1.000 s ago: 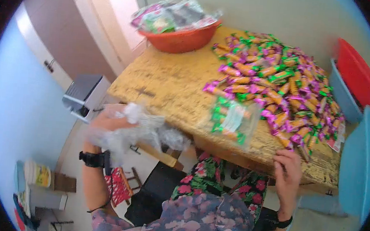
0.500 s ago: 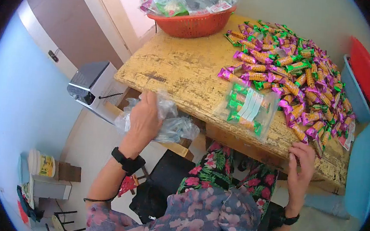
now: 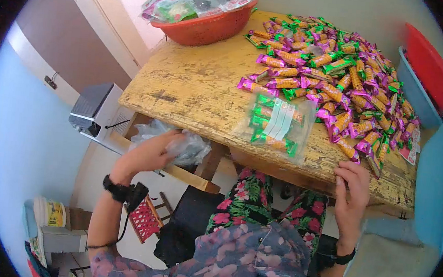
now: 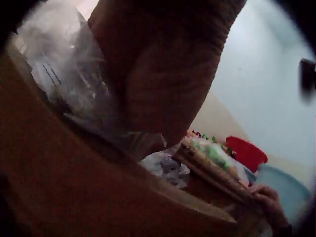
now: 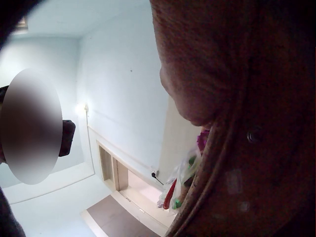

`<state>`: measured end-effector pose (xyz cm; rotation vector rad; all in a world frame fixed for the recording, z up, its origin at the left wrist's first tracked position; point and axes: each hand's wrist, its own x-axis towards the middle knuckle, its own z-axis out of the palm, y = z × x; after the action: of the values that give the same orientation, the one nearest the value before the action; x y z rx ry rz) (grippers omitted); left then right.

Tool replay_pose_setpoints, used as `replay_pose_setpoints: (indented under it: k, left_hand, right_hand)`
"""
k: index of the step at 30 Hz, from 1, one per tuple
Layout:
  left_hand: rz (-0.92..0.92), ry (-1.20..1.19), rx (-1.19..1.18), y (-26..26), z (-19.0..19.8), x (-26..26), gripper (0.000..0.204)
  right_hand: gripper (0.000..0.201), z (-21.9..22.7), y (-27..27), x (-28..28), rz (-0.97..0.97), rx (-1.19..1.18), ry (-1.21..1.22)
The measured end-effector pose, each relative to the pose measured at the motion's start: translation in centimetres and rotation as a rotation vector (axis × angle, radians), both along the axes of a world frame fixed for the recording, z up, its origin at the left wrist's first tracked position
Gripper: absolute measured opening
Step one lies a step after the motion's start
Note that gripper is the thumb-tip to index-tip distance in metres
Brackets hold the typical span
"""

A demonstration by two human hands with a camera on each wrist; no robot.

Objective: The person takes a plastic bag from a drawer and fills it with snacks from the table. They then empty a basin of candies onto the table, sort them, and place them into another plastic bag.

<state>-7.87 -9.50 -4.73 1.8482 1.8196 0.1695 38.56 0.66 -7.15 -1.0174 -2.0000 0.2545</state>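
Note:
Beneath the table's left front edge, my left hand (image 3: pixel 150 151) reaches into an open wooden drawer (image 3: pixel 189 180), its fingers in crumpled clear plastic bags (image 3: pixel 192 149). In the left wrist view the plastic (image 4: pixel 69 74) bunches beside the palm, and the fingertips are hidden. My right hand (image 3: pixel 351 193) rests on the table's front edge with loosely bent fingers, holding nothing. Near it lies a clear packet (image 3: pixel 277 124) with green-ended snacks and a white label inside. A large heap of wrapped snack sticks (image 3: pixel 339 90) in purple and green wrappers spreads behind the packet.
An orange-red basin (image 3: pixel 204 32) full of packaged goods stands at the table's back left. A red basin (image 3: pixel 430 64) and blue basins (image 3: pixel 439 181) line the right side. A white and black machine (image 3: pixel 96 110) is by the table's left corner.
My left hand, with plastic in it, has come in from the left of the table, over the drawer and down into it. The right hand stays at the table edge.

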Motion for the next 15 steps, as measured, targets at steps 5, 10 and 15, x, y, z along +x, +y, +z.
replay_pose_setpoints:
  k: [5, 10, 15]
  left_hand:
    - [-0.128, 0.301, -0.050, 3.6, -3.2, -0.8, 0.048]
    - [-0.219, 0.453, -0.061, 5.8, -6.0, 1.0, 0.045]
    - [-0.268, 0.399, -0.302, 7.4, -4.5, 1.8, 0.057]
  right_hand:
    - [0.015, 0.0, -0.1, 0.0, 0.004, 0.006, 0.010]
    - [0.015, -0.4, 0.1, 0.3, 0.011, 0.019, 0.005]
    - [0.016, -0.1, -0.1, 0.6, 0.011, 0.009, -0.006]
